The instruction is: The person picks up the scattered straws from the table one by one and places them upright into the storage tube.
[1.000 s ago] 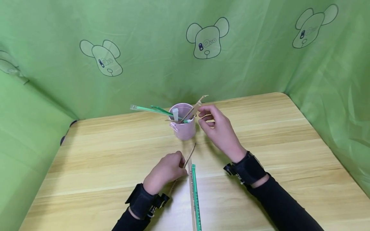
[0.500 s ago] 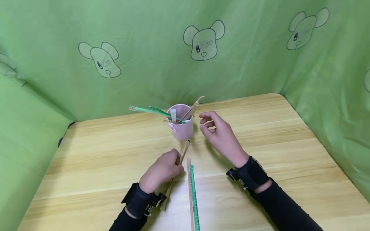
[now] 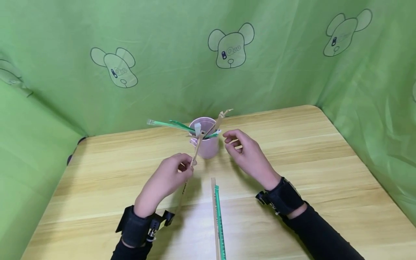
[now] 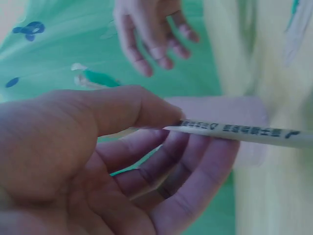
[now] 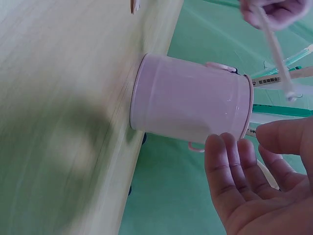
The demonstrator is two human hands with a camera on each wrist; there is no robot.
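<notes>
My left hand point(image 3: 169, 176) pinches a thin brown paper-wrapped straw point(image 4: 254, 133) with dark printed lettering between thumb and fingers. The straw slants upward, its far tip overlapping the rim of a small pink bucket point(image 3: 209, 148) in the head view. Out of that bucket stick green straws point(image 3: 165, 124), brown wrapped ones point(image 3: 218, 122) and a whitish end point(image 3: 197, 129). To the right of the bucket my right hand point(image 3: 248, 155) hovers with loosely bent fingers and holds nothing; in the right wrist view its fingertips are close to the bucket's rim.
On the wooden table point(image 3: 276, 216) a brown wrapped straw point(image 3: 215, 216) and a green straw point(image 3: 220, 216) lie side by side, pointing at the bucket. A green curtain point(image 3: 169, 79) with printed bear heads hangs round the table's back and sides.
The left hand has raised the brown straw from low over the table and shifted it left and toward the bucket, its tip now at the rim. The right hand has drawn slightly back.
</notes>
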